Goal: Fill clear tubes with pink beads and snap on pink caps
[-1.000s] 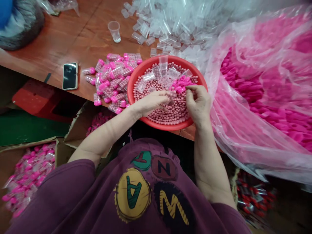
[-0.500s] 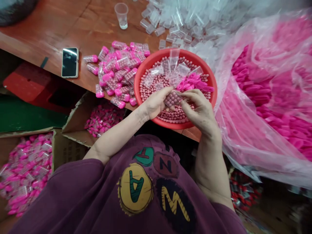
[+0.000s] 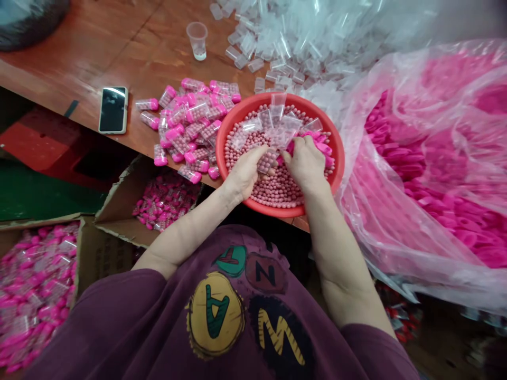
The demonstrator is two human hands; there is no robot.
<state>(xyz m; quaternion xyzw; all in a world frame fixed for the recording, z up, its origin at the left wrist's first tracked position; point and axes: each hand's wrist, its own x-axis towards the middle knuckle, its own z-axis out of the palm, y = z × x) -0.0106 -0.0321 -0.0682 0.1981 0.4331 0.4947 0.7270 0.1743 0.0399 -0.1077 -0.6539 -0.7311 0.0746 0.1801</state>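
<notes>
My left hand [image 3: 246, 171] is closed round a clear plastic tube [image 3: 267, 161] full of pink beads, over the near left part of a red basin [image 3: 277, 211]. My right hand [image 3: 306, 163] reaches into the small heap of bright pink plastic caps [image 3: 322, 148] in the basin. Its fingers are curled down and pinch a pink cap, partly hidden by the hand. Loose pink beads [image 3: 277, 192] cover the basin's bottom. Several empty clear tubes [image 3: 283, 129] lie on the beads beyond my hands.
Capped bead-filled tubes [image 3: 192, 124] lie left of the basin, near a phone [image 3: 113, 110] and a plastic cup [image 3: 197, 39]. Empty tubes [image 3: 285, 42] are heaped behind. A bag of pink caps [image 3: 435, 174] stands right. Cardboard boxes [image 3: 119, 198] hold filled tubes below left.
My right hand has left the bead-filled tube and moved to the pink caps in the basin. My left hand still holds the tube. The whole view has shifted slightly.
</notes>
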